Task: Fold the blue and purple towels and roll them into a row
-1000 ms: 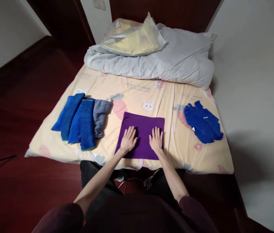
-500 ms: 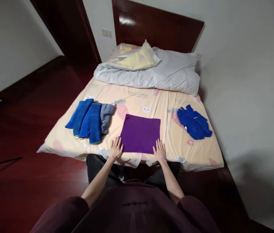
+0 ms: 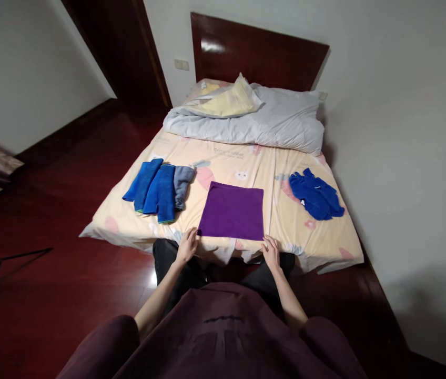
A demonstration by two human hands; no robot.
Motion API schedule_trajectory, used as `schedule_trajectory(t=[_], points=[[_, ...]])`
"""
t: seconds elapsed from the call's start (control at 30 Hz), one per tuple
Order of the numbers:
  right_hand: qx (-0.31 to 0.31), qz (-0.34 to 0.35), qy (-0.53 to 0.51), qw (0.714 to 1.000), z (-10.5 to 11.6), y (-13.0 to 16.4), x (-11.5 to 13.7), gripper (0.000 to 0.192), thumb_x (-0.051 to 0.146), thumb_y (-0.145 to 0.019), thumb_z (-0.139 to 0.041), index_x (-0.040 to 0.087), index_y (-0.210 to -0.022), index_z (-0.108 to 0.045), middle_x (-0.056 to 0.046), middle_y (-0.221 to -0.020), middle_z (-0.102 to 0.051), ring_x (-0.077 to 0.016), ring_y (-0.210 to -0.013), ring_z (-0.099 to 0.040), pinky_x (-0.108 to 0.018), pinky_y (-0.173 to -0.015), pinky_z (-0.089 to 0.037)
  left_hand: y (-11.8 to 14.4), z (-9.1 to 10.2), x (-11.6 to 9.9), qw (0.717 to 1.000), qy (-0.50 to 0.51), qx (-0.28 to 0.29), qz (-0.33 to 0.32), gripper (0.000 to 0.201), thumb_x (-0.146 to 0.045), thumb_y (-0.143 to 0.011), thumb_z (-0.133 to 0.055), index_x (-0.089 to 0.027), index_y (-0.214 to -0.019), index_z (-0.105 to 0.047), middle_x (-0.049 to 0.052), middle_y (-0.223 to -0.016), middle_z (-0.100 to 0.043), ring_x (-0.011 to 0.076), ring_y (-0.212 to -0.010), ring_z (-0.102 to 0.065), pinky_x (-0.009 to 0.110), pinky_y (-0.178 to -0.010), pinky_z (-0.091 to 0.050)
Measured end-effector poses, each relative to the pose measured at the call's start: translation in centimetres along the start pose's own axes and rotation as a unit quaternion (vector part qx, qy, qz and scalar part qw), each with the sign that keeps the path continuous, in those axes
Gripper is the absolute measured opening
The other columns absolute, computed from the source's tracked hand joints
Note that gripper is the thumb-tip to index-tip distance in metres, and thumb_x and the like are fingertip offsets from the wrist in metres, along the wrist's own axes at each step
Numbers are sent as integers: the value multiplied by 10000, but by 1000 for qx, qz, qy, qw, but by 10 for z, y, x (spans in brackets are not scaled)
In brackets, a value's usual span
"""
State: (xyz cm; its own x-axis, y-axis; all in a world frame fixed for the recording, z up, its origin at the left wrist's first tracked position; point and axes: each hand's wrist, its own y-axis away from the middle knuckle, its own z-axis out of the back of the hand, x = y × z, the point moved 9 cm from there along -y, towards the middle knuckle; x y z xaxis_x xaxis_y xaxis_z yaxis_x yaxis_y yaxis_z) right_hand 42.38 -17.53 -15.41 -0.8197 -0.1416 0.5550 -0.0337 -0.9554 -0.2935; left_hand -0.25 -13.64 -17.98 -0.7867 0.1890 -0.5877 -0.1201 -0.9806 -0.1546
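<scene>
A purple towel (image 3: 231, 211) lies flat and roughly square at the near side of the bed, its far left edge slightly doubled. My left hand (image 3: 186, 246) is at its near left corner, fingers closed on the edge. At the near right corner, my right hand (image 3: 271, 252) has its fingertips bent in and pinched at the edge. Left of the towel lie several folded blue towels (image 3: 164, 192) and a grey one (image 3: 183, 185), overlapping side by side. A crumpled heap of blue cloth (image 3: 317, 195) rests to the right.
Patterned cream sheet (image 3: 128, 223) covers the bed, hanging over its near edge. A light grey quilt (image 3: 286, 118) with a pale yellow fold is bunched before the dark headboard (image 3: 258, 50). Walls stand right and left. A thin black stand (image 3: 10, 258) is on the floor at left.
Both hands have gone from lying flat with spread fingers at the towel's sides to closing at its near corners. The view has shifted slightly; the towel still lies flat.
</scene>
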Motion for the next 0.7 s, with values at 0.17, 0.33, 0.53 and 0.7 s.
schedule_trajectory(t=[0.17, 0.33, 0.53, 0.7], points=[[53, 54, 19, 997, -7, -17, 13, 424, 167, -954, -442, 206, -1281, -708, -98, -1336, -677, -245, -1270, -591, -454, -1124, -464, -17, -7, -21, 997, -5, 44, -61, 406, -217, -934, -429, -223, -1265, -663, 115, -1411, -584, 265, -1352, -510, 490, -1166, -412], [116, 88, 51, 988, -24, -34, 17, 539, 40, -850, -467, 220, -1305, -694, -86, -1317, -695, -239, -1260, -613, -471, -1113, -464, -29, -21, -29, 988, -14, 103, -115, 442, -158, -875, -448, -229, -1235, -693, 98, -1392, -621, 267, -1349, -518, 496, -1170, -407], [104, 39, 58, 992, -37, -51, 11, 544, -1, -795, -488, 181, -1255, -717, -102, -1209, -736, -230, -1163, -652, -420, -1082, -489, -52, -24, -26, 993, -12, 92, -68, 523, -73, -750, -438, -197, -1168, -728, 100, -1284, -687, 245, -1249, -588, 450, -1123, -455], [78, -7, -8, 997, -35, -63, -2, 420, 43, -831, -478, 165, -1108, -769, -100, -1104, -765, -202, -1061, -685, -378, -1026, -525, -68, -13, -12, 997, 56, 53, 8, 434, -123, -763, -442, -189, -1054, -757, 93, -1132, -751, 236, -1098, -678, 415, -1051, -520]])
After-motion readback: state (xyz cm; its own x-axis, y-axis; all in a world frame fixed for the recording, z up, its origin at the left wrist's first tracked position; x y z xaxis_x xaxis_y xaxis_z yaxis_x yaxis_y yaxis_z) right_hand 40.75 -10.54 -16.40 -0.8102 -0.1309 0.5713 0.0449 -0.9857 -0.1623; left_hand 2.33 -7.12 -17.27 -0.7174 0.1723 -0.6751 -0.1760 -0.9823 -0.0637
